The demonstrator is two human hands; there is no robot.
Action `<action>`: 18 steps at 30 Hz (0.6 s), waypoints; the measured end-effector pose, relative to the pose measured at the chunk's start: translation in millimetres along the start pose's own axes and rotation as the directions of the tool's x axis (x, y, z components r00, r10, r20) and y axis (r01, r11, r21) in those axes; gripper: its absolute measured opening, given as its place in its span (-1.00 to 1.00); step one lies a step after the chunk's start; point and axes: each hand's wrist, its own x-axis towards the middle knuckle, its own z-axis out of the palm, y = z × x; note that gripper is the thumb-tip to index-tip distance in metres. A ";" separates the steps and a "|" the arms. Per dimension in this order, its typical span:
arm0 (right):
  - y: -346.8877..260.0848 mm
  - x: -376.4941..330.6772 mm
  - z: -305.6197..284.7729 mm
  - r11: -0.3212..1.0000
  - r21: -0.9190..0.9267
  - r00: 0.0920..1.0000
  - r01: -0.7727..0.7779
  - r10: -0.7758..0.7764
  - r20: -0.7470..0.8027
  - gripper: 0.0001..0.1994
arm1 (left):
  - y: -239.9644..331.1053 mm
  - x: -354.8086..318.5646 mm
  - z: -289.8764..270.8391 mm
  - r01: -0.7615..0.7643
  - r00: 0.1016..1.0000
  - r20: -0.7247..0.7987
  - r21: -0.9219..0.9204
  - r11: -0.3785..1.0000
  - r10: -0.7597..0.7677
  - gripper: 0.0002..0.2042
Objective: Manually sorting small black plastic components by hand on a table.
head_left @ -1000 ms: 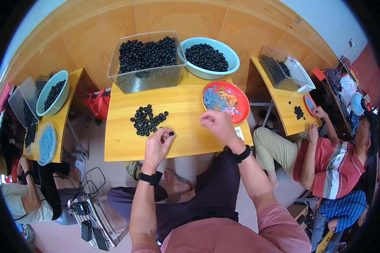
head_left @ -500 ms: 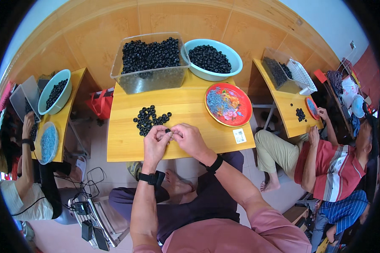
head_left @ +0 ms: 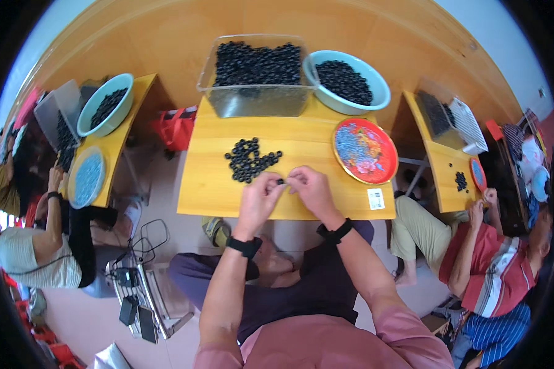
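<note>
My left hand (head_left: 261, 195) pinches a small black ring-shaped piece (head_left: 281, 181) between thumb and fingertips, over the front part of the yellow table (head_left: 209, 194). Right beside it, my right hand (head_left: 313, 187) has its fingertips pressed together; anything in them is too small to make out. A loose pile of the same black pieces (head_left: 247, 161) lies just beyond my left hand. To the right of my hands sits a round red flowered tray (head_left: 383, 162), with many thin bluish-silver bits (head_left: 355, 144) spread over its left side.
A clear plastic bin (head_left: 261, 103) and a pale green bowl (head_left: 381, 92), both full of black pieces, stand at the back. A white label (head_left: 375, 198) lies near the front right edge. Co-workers sit at a left table (head_left: 114, 157) and a right table (head_left: 443, 172).
The whole view has shifted, so the table appears farther right. The black piece stays in my left hand, now tilted differently. My right fingertips have drawn slightly away from it.
</note>
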 end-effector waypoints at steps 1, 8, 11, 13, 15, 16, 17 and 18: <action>3.0 1.7 -2.2 1.000 0.014 1.000 -0.001 0.001 0.018 -0.89 | 10.9 -1.9 2.1 -0.047 0.996 0.077 0.078 0.996 0.041 -0.82; 7.1 4.2 -0.1 0.994 0.104 0.999 -0.044 0.044 0.006 -0.90 | 22.5 -2.0 -4.2 -0.126 0.979 0.185 0.251 0.960 0.081 -0.82; 6.9 3.3 -0.8 0.994 0.096 0.998 -0.058 0.057 0.015 -0.89 | 21.0 -1.8 -2.0 -0.113 0.986 0.145 0.255 0.960 0.078 -0.82; 5.9 2.9 -1.3 0.995 0.091 0.999 -0.049 0.047 0.019 -0.88 | 17.4 -0.9 -0.7 -0.121 0.990 0.107 0.249 0.961 0.097 -0.81; 3.2 2.5 -1.1 0.995 0.081 0.998 -0.062 0.060 0.030 -0.86 | 13.8 0.8 -0.3 -0.106 0.993 0.072 0.245 0.964 0.091 -0.81; 0.9 1.6 -0.3 0.995 0.082 0.998 -0.063 0.060 0.031 -0.86 | 12.1 1.2 -0.1 -0.106 0.993 0.071 0.245 0.964 0.091 -0.81; -1.9 0.0 0.7 0.997 0.067 0.999 -0.033 0.031 0.025 -0.86 | 10.4 1.5 0.3 -0.116 0.993 0.061 0.268 0.956 0.104 -0.81; -4.3 -1.4 1.1 0.999 0.051 1.000 -0.002 0.001 0.018 -0.86 | 10.0 1.7 0.8 -0.128 0.992 0.051 0.290 0.949 0.118 -0.81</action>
